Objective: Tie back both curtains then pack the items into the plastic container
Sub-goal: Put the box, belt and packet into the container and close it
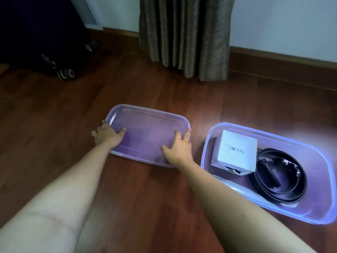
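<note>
Purple lid (149,136): translucent plastic, lying flat on the wooden floor (54,115) with both hands on it, just to the left of the container and not touching it.
Left hand (107,136): laid over the lid's left end, fingers spread and fairly straight. The thumb rests on the lid's inner face and the other fingers reach out across the rim. From where I stand it is not gripping anything.
Right hand (179,148): flat on the lid's right end, fingers fanned wide, fingertips reaching the right rim and the thumb pointing back toward the middle. It presses on the lid and has nothing closed in it.
Plastic container (310,161): uncovered, sitting on the floor to the right of the lid, with the right forearm crossing in front of its near left corner.
White box (237,150): inside the container at its left end, tilted, printed "G2000".
Black belt (280,176): coiled in the container, just right of the box and touching it.
Curtain (184,33): brownish pleated fabric hanging against the pale wall (282,19), its hem just above the floor, beyond the lid.
Suitcase (36,33): dark, wheeled, at the far left by the wall, well apart from the lid.
Skirting board (282,63): brown wood along the foot of the wall.
</note>
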A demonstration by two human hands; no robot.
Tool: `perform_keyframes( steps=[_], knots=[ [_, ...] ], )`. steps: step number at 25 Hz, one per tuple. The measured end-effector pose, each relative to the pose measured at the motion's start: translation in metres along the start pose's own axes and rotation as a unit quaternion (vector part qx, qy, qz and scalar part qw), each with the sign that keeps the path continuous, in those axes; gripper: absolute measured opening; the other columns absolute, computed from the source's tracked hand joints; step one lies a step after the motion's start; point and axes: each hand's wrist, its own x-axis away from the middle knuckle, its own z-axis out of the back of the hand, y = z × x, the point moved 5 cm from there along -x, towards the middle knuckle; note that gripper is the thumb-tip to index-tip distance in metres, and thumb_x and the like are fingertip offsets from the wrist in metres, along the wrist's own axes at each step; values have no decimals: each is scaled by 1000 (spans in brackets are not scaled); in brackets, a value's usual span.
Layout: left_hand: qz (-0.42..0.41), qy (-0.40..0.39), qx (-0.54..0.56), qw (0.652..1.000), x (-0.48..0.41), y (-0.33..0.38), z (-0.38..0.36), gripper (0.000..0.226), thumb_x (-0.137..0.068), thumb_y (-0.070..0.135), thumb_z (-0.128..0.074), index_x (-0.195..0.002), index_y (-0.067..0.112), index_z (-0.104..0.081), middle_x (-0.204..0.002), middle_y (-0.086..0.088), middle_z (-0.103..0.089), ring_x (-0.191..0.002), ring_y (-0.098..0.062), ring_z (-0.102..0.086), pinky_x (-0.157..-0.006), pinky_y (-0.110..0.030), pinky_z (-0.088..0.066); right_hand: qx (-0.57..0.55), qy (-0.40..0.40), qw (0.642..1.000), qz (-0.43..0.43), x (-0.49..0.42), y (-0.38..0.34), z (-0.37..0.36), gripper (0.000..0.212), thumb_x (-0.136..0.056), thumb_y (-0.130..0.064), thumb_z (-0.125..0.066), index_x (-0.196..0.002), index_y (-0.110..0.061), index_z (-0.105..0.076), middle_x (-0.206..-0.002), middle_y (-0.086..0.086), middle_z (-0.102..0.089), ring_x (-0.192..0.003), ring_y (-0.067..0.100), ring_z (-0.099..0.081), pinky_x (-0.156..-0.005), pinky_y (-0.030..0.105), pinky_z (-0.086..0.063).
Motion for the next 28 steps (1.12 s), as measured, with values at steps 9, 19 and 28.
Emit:
perform_keyframes(
  steps=[9, 19, 28],
  knots=[
    [65, 54, 104, 991, -4, -17, 59, 71, -90, 62, -34, -134, 8, -46, -138, -26, -40, -131, -42, -31, -108, -45, -21, -79, 196, 972, 101, 4, -30, 69, 73, -83, -32, -60, -145, -15, -26, -150, 4, -30, -122, 31, -31, -101, 34, -26],
    [-274, 24, 187, 943, 146, 198, 36, 33, -95, 26, -48, -120, 8, -57, -112, -26, -56, -106, -39, -53, -89, -34, -39, -58, 405, 906, 110, 77, 148, 272, 47, -90, -9, -54, -135, 2, -43, -141, 18, -45, -130, 30, -42, -109, 30, -26],
    [-278, -19, 97, 955, 225, 200, -32, 29, -90, 24, -53, -106, 2, -61, -103, -22, -61, -99, -38, -55, -84, -37, -41, -91, 346, 934, -4, 142, 268, 214, 63, -81, -28, -39, -139, -4, -37, -140, 16, -45, -127, 32, -43, -105, 36, -31]
  ],
)
